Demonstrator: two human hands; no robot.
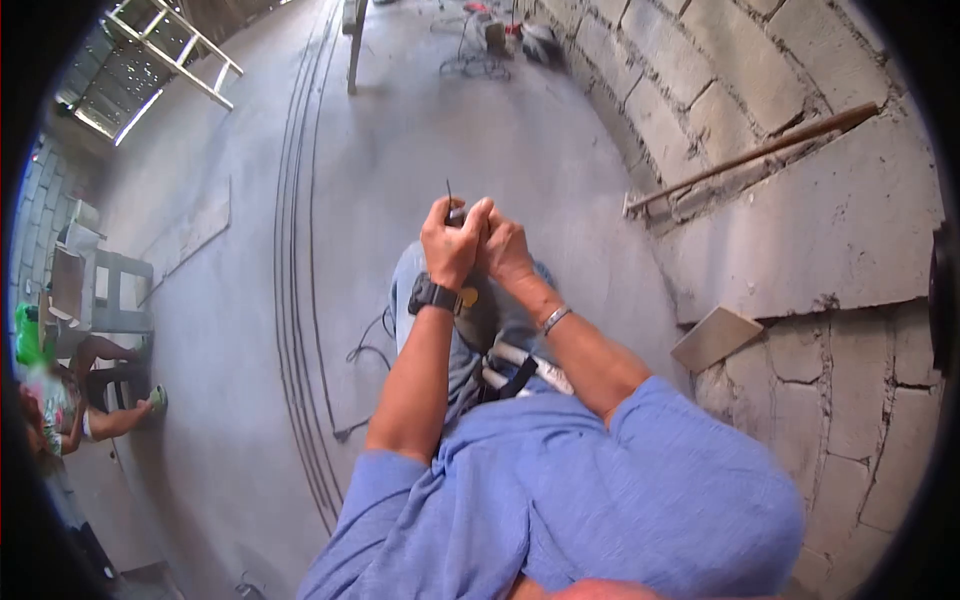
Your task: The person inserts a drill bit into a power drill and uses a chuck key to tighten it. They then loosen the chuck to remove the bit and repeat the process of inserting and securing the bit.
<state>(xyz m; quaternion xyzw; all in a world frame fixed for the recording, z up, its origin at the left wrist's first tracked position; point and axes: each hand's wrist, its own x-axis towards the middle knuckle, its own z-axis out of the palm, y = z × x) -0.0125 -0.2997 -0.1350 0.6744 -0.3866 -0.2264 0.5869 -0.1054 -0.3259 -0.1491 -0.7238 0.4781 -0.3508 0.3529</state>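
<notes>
My left hand (pixel 452 238) is closed in front of my knees, and a watch is strapped on its wrist. Between its thumb and fingers shows a small dark object (pixel 456 217). A thin dark wire-like end (pixel 449 187) sticks up above the fingers. My right hand (pixel 506 248) is closed right beside the left one, touching it. Its fingertips are mostly hidden, so what it holds cannot be made out. Below the hands, a yellow round patch (pixel 468 297) shows by the watch. A black strap (pixel 520 378) and pale bars lie near my lap.
Several long thin bars (pixel 290 250) run along the floor to the left. A wooden-handled tool (pixel 760 155) leans along the block wall (pixel 700 70) at right, above a tile (pixel 716 338). Another person (pixel 75 400) sits at far left. A ladder (pixel 185 55) stands behind.
</notes>
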